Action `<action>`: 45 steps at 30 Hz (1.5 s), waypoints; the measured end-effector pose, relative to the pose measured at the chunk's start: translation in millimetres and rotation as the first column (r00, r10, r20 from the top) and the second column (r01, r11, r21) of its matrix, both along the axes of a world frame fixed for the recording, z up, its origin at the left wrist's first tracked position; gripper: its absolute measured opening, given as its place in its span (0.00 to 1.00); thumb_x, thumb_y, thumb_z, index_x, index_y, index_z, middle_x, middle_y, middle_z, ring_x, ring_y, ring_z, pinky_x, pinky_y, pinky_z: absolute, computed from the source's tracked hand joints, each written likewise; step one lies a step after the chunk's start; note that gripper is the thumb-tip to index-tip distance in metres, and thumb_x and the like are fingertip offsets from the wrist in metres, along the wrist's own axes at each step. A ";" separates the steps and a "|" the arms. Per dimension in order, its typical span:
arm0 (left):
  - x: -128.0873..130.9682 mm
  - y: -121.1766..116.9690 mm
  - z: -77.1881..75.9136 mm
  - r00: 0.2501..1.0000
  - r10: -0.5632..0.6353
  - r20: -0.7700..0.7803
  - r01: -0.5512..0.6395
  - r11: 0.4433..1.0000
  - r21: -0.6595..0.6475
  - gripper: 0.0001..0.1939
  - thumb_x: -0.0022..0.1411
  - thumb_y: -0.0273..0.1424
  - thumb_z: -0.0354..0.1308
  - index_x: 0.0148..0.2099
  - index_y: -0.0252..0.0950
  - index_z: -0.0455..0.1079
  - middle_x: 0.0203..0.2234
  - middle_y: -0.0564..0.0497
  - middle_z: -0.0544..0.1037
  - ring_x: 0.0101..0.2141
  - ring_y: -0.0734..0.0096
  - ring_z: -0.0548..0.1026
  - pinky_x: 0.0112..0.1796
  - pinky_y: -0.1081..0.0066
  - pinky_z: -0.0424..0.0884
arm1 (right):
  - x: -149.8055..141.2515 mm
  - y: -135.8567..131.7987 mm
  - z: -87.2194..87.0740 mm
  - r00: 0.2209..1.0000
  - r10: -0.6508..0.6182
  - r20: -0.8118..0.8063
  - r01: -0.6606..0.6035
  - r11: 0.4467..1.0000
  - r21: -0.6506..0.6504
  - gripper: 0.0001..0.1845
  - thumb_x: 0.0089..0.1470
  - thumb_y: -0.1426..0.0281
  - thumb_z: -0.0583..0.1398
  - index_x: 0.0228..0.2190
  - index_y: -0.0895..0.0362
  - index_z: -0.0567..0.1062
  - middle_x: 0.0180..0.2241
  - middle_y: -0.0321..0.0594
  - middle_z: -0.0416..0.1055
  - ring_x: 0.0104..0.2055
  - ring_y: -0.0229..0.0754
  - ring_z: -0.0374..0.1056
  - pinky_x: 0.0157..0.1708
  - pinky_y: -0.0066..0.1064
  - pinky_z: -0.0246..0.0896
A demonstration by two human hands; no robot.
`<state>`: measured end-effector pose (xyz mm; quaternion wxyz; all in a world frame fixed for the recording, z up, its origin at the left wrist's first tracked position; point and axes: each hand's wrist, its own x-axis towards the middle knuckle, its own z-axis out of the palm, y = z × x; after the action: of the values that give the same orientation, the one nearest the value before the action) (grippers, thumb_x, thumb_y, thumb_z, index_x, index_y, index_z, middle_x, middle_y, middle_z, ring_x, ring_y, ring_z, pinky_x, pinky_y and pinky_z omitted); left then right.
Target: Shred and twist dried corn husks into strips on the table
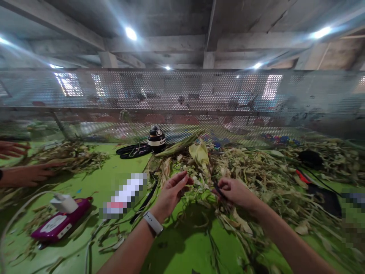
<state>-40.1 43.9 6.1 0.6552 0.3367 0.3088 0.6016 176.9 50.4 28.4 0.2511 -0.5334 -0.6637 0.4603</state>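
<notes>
My left hand (173, 186), with a pale watch band on its wrist, hovers over the green table (176, 247). Its thumb and fingertips come together; what they pinch, if anything, is too small to make out. My right hand (236, 192) is closed around a slim dark tool (219, 189) whose kind does not show clearly. Between and beyond both hands lie dry, pale green and brown plant strips (251, 163) in a loose heap. A broad yellowish leaf (199, 153) and a long green husk-like piece (181, 144) lie on top of it.
A co-worker's hands (31, 173) work at another dry pile (76, 156) on the left. Nearby are a purple power strip (62, 224) with a white charger (64, 203), a blurred-out device, and a black-and-white container (156, 139). A perforated metal panel (171, 89) stands behind.
</notes>
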 end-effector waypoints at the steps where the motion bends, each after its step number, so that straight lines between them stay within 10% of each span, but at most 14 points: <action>1: -0.2 -0.2 -0.1 1.000 0.003 -0.004 -0.003 1.000 0.002 0.18 0.41 0.30 0.69 0.38 0.34 0.73 0.27 0.50 0.78 0.30 0.73 0.75 0.29 0.77 0.68 | 1.2 0.0 -1.4 0.997 0.029 0.066 -0.030 1.000 0.007 0.16 0.41 0.59 0.62 0.22 0.56 0.61 0.18 0.31 0.68 0.15 0.30 0.55 0.16 0.22 0.47; 8: 0.0 -3.6 0.2 0.994 0.013 -0.105 -0.010 1.000 0.025 0.18 0.44 0.31 0.67 0.39 0.35 0.69 0.30 0.51 0.77 0.33 0.70 0.75 0.29 0.75 0.71 | -4.7 -14.4 -4.6 0.819 0.139 0.557 -0.341 0.898 0.277 0.08 0.39 0.66 0.62 0.24 0.57 0.70 0.24 0.34 0.69 0.25 0.37 0.62 0.23 0.24 0.48; 20: 4.3 -11.3 6.4 0.979 -0.030 -0.203 0.038 0.999 0.034 0.24 0.47 0.33 0.65 0.45 0.38 0.62 0.24 0.55 0.74 0.25 0.73 0.74 0.22 0.77 0.69 | -27.4 -35.5 -5.4 0.593 0.114 0.797 -0.482 0.843 0.238 0.18 0.38 0.60 0.62 0.33 0.55 0.75 0.33 0.42 0.73 0.34 0.46 0.68 0.28 0.28 0.53; 31: 7.8 -14.1 5.7 0.979 -0.128 -0.161 0.127 0.992 -0.017 0.27 0.46 0.32 0.66 0.48 0.39 0.59 0.29 0.48 0.79 0.30 0.66 0.78 0.29 0.73 0.71 | -26.2 -30.2 -5.7 0.622 0.132 0.772 -0.466 0.854 0.230 0.14 0.36 0.63 0.64 0.28 0.55 0.76 0.27 0.38 0.74 0.29 0.42 0.67 0.22 0.25 0.44; 41: 9.2 -13.4 1.2 0.987 -0.117 -0.111 0.109 0.991 -0.078 0.22 0.48 0.31 0.65 0.44 0.40 0.61 0.32 0.51 0.77 0.35 0.66 0.77 0.26 0.75 0.71 | -6.9 -25.7 1.6 0.746 0.430 0.509 -0.521 0.853 0.043 0.17 0.37 0.67 0.65 0.33 0.57 0.73 0.25 0.32 0.71 0.25 0.35 0.64 0.21 0.22 0.48; 45: 9.5 -14.2 -0.8 0.982 -0.137 -0.133 0.130 0.990 -0.057 0.18 0.49 0.32 0.64 0.42 0.39 0.64 0.35 0.51 0.76 0.36 0.69 0.75 0.25 0.79 0.69 | -8.9 -25.5 1.9 0.700 0.276 0.659 -0.495 0.852 0.170 0.15 0.38 0.64 0.64 0.31 0.57 0.74 0.27 0.35 0.72 0.28 0.38 0.65 0.23 0.24 0.47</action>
<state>-30.6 29.8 5.3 0.6793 0.3812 0.3440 0.5243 168.0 24.9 30.3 0.0053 -0.4485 -0.8743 0.1853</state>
